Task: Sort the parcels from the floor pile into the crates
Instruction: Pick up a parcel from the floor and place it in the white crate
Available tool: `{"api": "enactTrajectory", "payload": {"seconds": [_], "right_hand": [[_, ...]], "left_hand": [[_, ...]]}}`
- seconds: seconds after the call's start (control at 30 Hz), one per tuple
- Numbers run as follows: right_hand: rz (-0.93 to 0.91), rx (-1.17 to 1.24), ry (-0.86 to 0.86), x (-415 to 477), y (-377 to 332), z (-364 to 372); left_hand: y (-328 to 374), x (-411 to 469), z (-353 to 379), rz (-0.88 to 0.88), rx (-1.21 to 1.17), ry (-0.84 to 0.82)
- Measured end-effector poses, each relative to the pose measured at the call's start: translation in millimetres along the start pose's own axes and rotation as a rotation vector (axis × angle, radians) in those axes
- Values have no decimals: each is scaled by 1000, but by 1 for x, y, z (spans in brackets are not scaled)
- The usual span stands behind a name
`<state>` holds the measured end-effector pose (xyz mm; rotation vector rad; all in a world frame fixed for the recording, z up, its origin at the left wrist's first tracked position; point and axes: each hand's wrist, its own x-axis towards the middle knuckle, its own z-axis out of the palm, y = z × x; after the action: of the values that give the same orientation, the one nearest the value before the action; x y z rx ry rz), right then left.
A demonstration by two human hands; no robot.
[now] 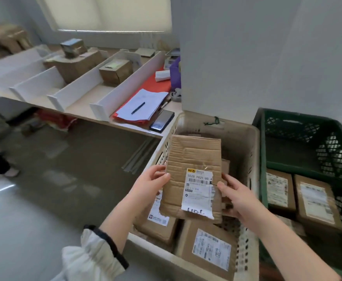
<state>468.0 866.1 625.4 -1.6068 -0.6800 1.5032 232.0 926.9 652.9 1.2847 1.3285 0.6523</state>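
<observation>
Both my left hand (156, 180) and right hand (234, 192) had fingers pinching the edges of the flat cardboard parcel (192, 175) over the beige crate (253, 159), where so light a grip risked it slipping, beside the green crate (263, 159), grey floor (44, 199) and cluttered table (85, 106)

Both forearms reach forward; left hand (152, 182) and right hand (235, 194) face each other, fingers curled in a grip.
</observation>
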Motion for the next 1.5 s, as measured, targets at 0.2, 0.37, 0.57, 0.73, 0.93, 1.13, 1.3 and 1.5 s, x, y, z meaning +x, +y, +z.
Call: {"api": "enactTrajectory", "payload": {"seconds": [0.2, 0.37, 0.57, 0.73, 0.93, 1.13, 1.3, 1.5], "right_hand": [[188, 28, 14, 54, 48, 82], [308, 98, 43, 75, 78, 115], [315, 132, 66, 80, 91, 128], [310, 138, 84, 76, 95, 137], [308, 82, 81, 69, 97, 151], [302, -156, 85, 63, 86, 148], [87, -487, 216, 67, 48, 129], [-61, -785, 181, 69, -6, 110]], "left_hand": [[-69, 58, -57, -181, 270, -97], [-98, 86, -67, -64, 767, -127], [-113, 93, -60, 41, 1123, -46], [-114, 95, -61, 77, 1271, -122], [-114, 91, -69, 68, 1267, -104], [-114, 88, -77, 108, 1149, -88], [-86, 94, -75, 225, 1184, -175], [-48, 94, -66, 377, 1180, -233]]}}
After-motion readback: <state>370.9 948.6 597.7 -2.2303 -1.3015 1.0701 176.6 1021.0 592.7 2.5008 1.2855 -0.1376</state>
